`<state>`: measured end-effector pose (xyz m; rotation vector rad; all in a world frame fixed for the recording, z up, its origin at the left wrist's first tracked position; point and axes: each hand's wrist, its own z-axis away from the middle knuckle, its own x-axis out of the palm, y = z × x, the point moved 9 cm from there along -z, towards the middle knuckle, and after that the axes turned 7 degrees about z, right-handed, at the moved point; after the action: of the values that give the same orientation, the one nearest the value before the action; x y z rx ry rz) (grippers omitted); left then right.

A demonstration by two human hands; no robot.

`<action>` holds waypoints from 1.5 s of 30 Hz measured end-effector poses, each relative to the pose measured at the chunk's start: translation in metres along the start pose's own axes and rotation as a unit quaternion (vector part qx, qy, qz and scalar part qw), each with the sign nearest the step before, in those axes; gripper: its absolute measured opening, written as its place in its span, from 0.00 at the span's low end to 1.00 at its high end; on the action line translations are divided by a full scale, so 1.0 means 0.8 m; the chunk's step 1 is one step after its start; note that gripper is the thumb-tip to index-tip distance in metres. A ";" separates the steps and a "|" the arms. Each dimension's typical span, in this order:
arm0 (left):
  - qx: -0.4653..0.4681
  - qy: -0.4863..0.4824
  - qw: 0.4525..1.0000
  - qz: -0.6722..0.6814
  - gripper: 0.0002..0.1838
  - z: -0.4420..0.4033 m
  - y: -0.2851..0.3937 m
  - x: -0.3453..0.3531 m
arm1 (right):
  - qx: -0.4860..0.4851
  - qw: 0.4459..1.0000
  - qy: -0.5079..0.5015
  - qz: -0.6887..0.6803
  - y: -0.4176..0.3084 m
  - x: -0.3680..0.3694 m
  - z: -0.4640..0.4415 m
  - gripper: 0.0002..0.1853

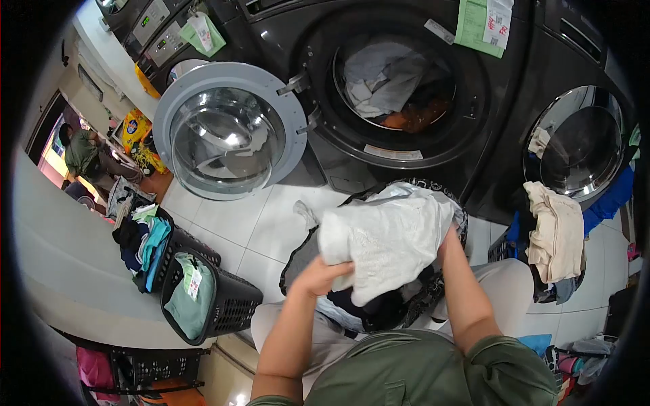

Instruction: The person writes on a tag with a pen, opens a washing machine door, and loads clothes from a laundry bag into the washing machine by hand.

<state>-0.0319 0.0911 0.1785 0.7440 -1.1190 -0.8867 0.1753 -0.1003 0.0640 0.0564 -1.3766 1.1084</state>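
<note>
A white towel-like cloth (389,237) is stretched between my two hands, above a dark-rimmed laundry bag (298,267) of mixed clothes. My left hand (321,276) grips its lower left edge, thumb on top. At the right edge, my right hand (448,238) holds the cloth, with most of its fingers hidden behind it. In front of me the dark washing machine (318,145) has grey and white laundry (386,78) and an orange-brown piece (420,118) in its drum. Its round glass door (230,135) is swung out to the left.
At left stands a black basket (237,298) with a green bundle (184,298); another pile of clothes (145,243) is behind it. To the right, a cream cloth (555,230) tops a full basket by a second round door (582,142). A person (88,155) is at far left.
</note>
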 end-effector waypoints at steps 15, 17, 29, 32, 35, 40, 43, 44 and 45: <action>0.031 0.089 0.964 -0.249 0.29 -0.047 -0.138 0.079 | 0.010 0.995 0.000 -0.101 0.081 0.000 0.023 0.34; 0.107 -0.007 0.866 -0.488 0.23 -0.037 -0.133 0.125 | 0.053 0.996 -0.020 -0.066 0.115 0.027 0.025 0.34; 0.305 -0.101 0.895 -0.309 0.14 0.005 -0.121 0.181 | 0.033 0.997 0.040 0.051 0.065 0.006 0.054 0.32; 0.140 -0.208 0.842 -0.478 0.18 0.007 -0.151 0.196 | 0.043 0.996 0.058 0.057 0.080 -0.010 0.080 0.31; 0.010 -0.101 0.920 -0.380 0.22 -0.011 -0.174 0.163 | 0.041 0.995 0.066 0.063 0.079 -0.015 0.082 0.31; -0.104 -0.045 0.955 -0.274 0.38 -0.026 -0.210 0.116 | 0.041 0.994 0.072 0.068 0.074 -0.022 0.091 0.30; -0.087 -0.094 0.961 -0.247 0.40 -0.020 -0.226 0.122 | 0.038 0.994 0.074 0.064 0.068 -0.021 0.085 0.29; -0.069 -0.125 0.955 -0.258 0.39 -0.016 -0.224 0.126 | 0.033 0.994 0.077 0.070 0.061 -0.021 0.081 0.29; -0.048 -0.091 0.937 -0.335 0.34 -0.013 -0.197 0.127 | 0.025 0.993 0.079 0.080 0.048 -0.017 0.069 0.29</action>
<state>-0.0376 -0.0709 0.0841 0.9992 -0.9770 -1.6017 0.1123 -0.1222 0.0472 -0.1043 -1.2273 1.2535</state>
